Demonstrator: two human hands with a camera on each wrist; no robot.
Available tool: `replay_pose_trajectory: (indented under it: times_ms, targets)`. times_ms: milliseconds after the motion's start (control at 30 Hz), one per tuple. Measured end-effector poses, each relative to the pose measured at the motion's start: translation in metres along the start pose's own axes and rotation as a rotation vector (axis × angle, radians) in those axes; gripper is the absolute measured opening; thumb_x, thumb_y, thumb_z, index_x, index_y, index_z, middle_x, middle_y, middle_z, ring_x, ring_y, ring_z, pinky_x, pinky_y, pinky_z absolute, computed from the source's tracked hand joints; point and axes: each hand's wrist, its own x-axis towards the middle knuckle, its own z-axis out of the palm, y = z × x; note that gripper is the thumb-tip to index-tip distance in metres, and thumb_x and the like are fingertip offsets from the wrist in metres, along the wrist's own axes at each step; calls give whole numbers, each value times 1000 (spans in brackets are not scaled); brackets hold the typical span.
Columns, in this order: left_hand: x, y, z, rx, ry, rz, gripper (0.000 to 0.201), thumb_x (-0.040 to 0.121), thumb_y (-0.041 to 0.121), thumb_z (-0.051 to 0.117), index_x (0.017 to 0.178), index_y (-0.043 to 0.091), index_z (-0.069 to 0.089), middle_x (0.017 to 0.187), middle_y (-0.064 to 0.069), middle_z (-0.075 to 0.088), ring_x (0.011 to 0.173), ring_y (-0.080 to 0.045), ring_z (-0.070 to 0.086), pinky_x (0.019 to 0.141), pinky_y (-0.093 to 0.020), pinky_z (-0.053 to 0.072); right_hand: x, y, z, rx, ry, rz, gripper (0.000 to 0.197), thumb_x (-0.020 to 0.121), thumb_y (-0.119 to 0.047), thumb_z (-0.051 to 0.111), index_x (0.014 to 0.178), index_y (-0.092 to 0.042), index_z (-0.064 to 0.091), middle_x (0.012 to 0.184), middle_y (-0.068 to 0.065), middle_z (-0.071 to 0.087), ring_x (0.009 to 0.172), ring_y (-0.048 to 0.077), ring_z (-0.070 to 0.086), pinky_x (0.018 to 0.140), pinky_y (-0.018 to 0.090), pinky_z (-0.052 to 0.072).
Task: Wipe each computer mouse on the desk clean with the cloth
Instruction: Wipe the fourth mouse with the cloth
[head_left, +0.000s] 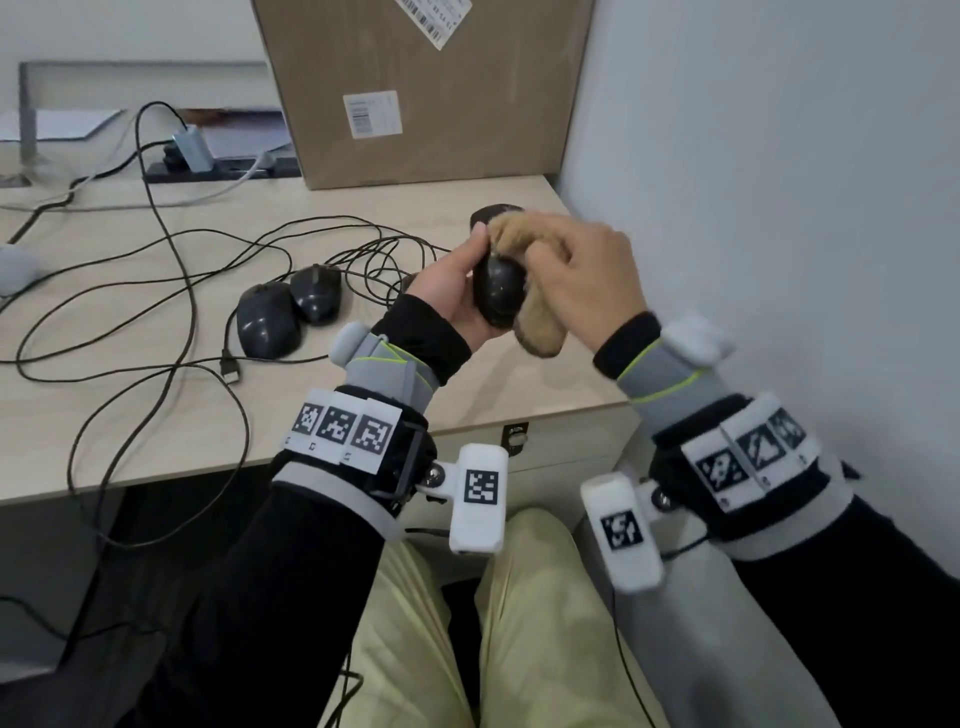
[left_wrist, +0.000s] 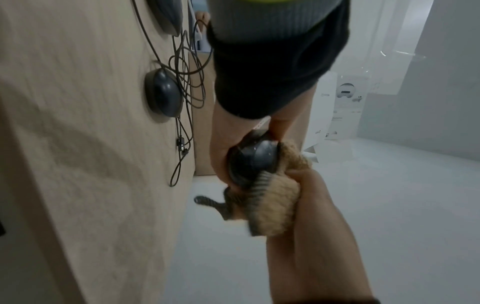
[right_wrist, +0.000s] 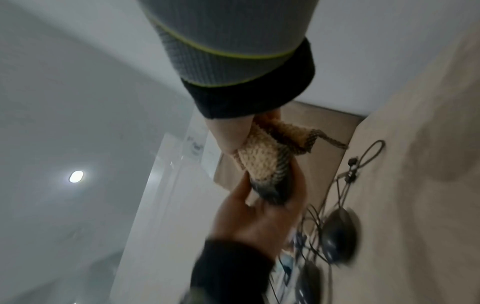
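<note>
Above the desk's (head_left: 493, 374) near right corner, the left hand (head_left: 452, 291) grips a black mouse (head_left: 497, 291), fingers and thumb curled round its sides, lifted clear of the wood. Pressed against that mouse's right flank is a tan knitted cloth (head_left: 537, 322), bunched in the right hand (head_left: 587, 275), whose fingers are curled tight over it; a dark-edged end of the cloth hangs below the fist. Just left of the left hand, two more black mice (head_left: 267, 325) lie side by side on the desk, touching or nearly so, their cables (head_left: 171, 249) looping in a tangle behind and to the left, with a USB plug (head_left: 231, 370) loose near them. Beyond both hands stands a brown cardboard box (head_left: 415, 93) carrying white shipping labels (head_left: 372, 113) with barcodes; the print is too small to read. Further left of it sits a power strip (head_left: 218, 169) with a grey adapter plugged in. Both wrists wear bands with black-and-white square markers (head_left: 340, 423).
</note>
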Motion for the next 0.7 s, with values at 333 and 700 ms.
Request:
replay_pose_trajectory:
  times_ms: [333,700]
  targets:
    - [4,-3,-5,24,-12,-12,41,101,45,28,103,19,60,86,-2,72,76,-16,68,77,-29,51,-9,6,1,29,-199,2,37,82,-10,53,117,-13,65,114,-4,67,106,3,59,98,19,40]
    - [3,-14,-16,53,-110,-108,47,99,49,27,123,19,55,113,-8,61,98,-24,59,79,-39,53,-12,9,4,-64,-21,-7,36,82,-23,47,111,-13,66,115,6,67,109,19,60,94,26,42]
